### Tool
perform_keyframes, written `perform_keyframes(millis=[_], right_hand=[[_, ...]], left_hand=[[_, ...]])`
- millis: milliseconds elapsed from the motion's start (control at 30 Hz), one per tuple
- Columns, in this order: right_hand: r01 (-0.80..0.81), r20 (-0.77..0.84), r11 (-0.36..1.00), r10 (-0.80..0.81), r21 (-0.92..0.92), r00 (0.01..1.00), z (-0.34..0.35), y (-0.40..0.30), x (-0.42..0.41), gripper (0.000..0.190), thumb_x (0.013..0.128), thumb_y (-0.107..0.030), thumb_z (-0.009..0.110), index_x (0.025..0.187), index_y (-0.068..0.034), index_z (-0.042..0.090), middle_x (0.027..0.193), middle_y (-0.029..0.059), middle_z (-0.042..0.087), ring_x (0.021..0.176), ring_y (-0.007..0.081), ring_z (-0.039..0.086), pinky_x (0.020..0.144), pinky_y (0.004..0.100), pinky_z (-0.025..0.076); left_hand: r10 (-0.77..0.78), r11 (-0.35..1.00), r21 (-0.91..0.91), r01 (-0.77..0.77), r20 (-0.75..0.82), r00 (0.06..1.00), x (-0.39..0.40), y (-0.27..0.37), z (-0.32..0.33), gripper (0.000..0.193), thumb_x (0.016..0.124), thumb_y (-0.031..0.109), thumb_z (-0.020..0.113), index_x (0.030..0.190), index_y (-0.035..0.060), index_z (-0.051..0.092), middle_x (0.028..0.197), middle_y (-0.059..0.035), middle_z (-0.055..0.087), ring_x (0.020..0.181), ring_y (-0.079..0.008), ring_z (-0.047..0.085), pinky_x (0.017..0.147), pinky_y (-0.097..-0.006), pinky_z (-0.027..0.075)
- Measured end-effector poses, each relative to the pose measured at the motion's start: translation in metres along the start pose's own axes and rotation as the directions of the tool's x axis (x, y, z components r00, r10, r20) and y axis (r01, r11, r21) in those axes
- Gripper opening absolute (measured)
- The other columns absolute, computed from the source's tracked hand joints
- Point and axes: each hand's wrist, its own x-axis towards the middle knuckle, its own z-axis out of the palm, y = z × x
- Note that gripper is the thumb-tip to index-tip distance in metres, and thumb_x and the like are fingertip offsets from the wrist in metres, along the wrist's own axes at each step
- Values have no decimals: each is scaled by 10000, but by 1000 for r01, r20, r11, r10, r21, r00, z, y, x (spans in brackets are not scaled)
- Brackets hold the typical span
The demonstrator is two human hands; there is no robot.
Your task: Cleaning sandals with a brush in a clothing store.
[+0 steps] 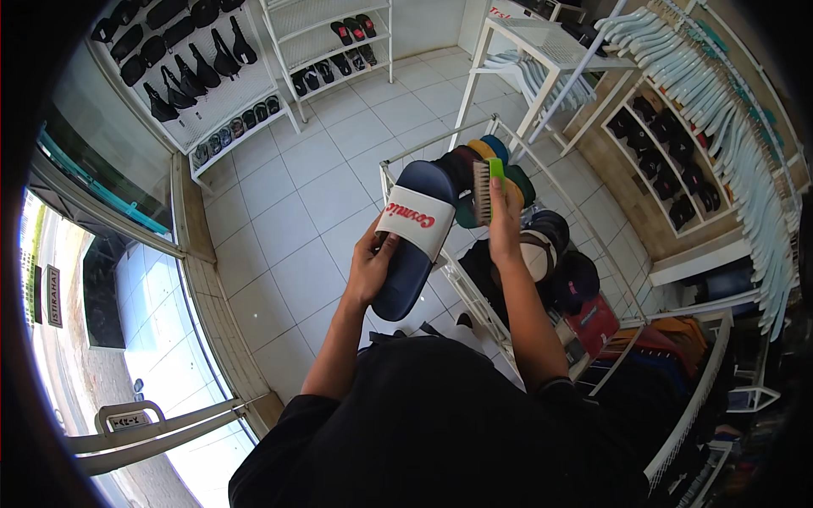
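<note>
A dark navy slide sandal (406, 270) with a white strap (408, 219) bearing red lettering is held in my left hand (375, 260). My left thumb rests by the strap's lower edge, and the fingers go out of sight beneath the sole. Just right of the sandal, my right hand (505, 225) grips a green-backed scrub brush (486, 190). Its pale bristles face left towards the sandal, with a gap between them. Behind the brush lie several coloured caps (486, 149) on a white-framed display rack.
A white metal rack (473, 289) with caps stands close on my right. White hangers (698, 108) line a rail at far right. Shelves of sandals (327, 70) and a panel of black bags (197, 70) stand ahead. A glass door with a handle (130, 416) is at left.
</note>
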Motion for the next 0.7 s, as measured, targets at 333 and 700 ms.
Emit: perform_keyframes(millis=[333,700], right_hand=[[-278,162,928,243,248,956,16,-4,-29,254,888,-199,785,1049,-89,623,932,-26,624,819,63,607,719,260,511],[-189,-210,960,233,208,950,-4,33,-9,288,866,-255,745,1054,-55,657,923,19,632,722,115,634,563,274,537]], left_hand=[[66,988,133,-81,114,991,8,-13,9,379,1008,99,586,1356,-43,538,1180,-168,687,983,-190,670,891,-332,534],[203,674,692,-258,163,966,-17,25,16,843,881,464,756,1468,-9,378,1382,-316,514,1232,-436,605,1024,-487,499]])
